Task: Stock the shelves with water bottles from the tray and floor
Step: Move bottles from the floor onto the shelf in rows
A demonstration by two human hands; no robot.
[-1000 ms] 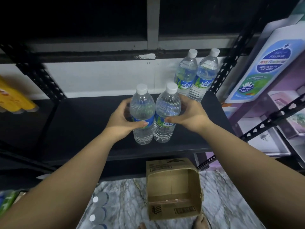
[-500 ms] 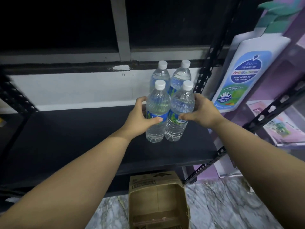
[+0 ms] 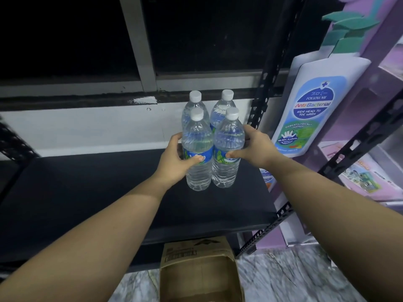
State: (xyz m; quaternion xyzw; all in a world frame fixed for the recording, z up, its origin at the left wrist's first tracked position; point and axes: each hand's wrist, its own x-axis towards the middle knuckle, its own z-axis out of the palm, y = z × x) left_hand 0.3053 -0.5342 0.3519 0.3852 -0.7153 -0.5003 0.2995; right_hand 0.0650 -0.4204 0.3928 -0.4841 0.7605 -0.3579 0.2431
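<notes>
two bottles pushed back to join the pair at the wall

since a second ago both held bottles have travelled from the middle front of the shelf toward its right rear, and now sit just in front of the two bottles already there; the view has swung right with them.

left hand (image 3: pixel 174 159) grips the front left bottle (image 3: pixel 198 149), thumb laid across its blue label and fingers wrapped round the far side. right hand (image 3: pixel 254 147) grips the front right bottle (image 3: pixel 226 147) the same way, thumb on the label, fingers curled behind. the two held bottles stand upright and touch side by side, bases on or just above the black shelf (image 3: pixel 109 192); i cannot tell which.

directly behind them, the rear left bottle (image 3: pixel 192 107) and rear right bottle (image 3: pixel 223 107) stand upright near the white wall, partly hidden, only caps and shoulders showing. all four have white caps and clear water.

right of the group a black perforated shelf post (image 3: pixel 261 99) rises, and beyond it a large cut-out display bottle (image 3: pixel 311 110) reads anti-bacterial kids head to toe wash. below the shelf's front edge an open cardboard box (image 3: pixel 200 271) sits on the marbled floor (image 3: pixel 283 280).
</notes>
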